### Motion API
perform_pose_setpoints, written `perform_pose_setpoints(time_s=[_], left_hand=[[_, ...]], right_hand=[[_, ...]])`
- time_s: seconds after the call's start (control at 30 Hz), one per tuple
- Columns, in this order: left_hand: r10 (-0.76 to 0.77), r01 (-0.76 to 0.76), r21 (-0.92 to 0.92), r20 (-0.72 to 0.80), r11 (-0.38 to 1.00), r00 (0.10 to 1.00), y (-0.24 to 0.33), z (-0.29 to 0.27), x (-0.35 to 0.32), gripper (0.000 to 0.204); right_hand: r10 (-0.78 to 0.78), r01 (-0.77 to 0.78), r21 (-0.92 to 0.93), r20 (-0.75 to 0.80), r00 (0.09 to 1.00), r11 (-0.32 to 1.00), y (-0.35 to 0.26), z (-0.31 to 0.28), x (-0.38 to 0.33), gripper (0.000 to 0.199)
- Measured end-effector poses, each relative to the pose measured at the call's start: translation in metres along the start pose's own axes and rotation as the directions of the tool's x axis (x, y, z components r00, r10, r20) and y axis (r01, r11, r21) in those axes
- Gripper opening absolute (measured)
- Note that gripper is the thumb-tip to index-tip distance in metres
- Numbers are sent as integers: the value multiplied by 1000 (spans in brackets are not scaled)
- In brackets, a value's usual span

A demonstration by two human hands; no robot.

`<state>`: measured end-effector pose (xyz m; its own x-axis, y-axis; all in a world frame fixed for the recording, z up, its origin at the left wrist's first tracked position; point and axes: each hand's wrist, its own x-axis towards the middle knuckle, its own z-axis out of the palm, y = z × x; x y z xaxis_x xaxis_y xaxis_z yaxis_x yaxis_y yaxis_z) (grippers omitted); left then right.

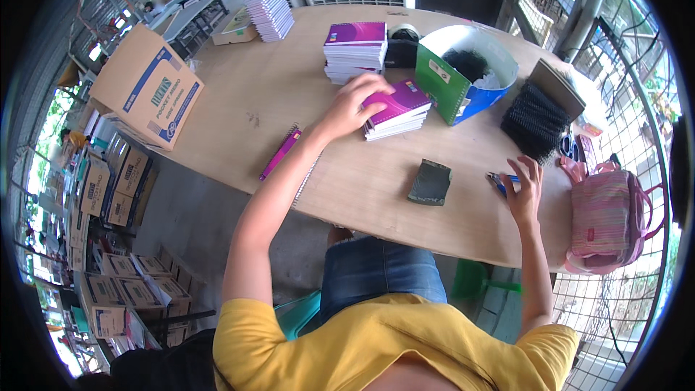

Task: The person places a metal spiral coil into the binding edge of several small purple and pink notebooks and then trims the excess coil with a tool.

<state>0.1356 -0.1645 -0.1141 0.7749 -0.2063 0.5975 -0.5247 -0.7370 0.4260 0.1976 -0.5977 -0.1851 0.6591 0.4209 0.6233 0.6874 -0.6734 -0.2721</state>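
My left hand [356,105] is at the near stack of purple notebooks [397,108], thumb and fingers apart at its left edge. Whether the fingertips press on the top cover is hard to tell. My right hand [525,192] is over small blue-handled pliers [498,183] on the table, with its thumb and fingers apart around the handle end. A dark green rectangular pad [430,182] lies between my hands. At the table's front edge, partly under my left forearm, is a spiral notebook with a purple cover [281,153].
Behind the near stack stands another purple notebook stack [355,51]. A green, blue and white bin [470,76] holds black scraps. Right of it are black binding coils [536,119] and a pink striped bag [607,221]. A cardboard box [156,94] and tall notebook stack [266,6] stand left.
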Motion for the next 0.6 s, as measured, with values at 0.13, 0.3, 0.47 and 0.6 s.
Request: perform_pose_setpoints(time_s=[0.13,0.3,0.47,0.6], left_hand=[[69,-94,38,421,995,904,-38,41,73,48],[-117,111,61,774,992,622,-56,62,128,49],[-160,62,161,715,985,681,-65,53,128,44],[-195,57,324,411,944,890,-17,3,124,34]], right_hand=[[62,-63,17,18,998,998,11,18,20,27],[194,-194,16,5,981,981,48,21,21,23],[213,-183,-348,48,976,919,58,37,48,40],[152,-66,-502,133,979,862,81,50,43,19]])
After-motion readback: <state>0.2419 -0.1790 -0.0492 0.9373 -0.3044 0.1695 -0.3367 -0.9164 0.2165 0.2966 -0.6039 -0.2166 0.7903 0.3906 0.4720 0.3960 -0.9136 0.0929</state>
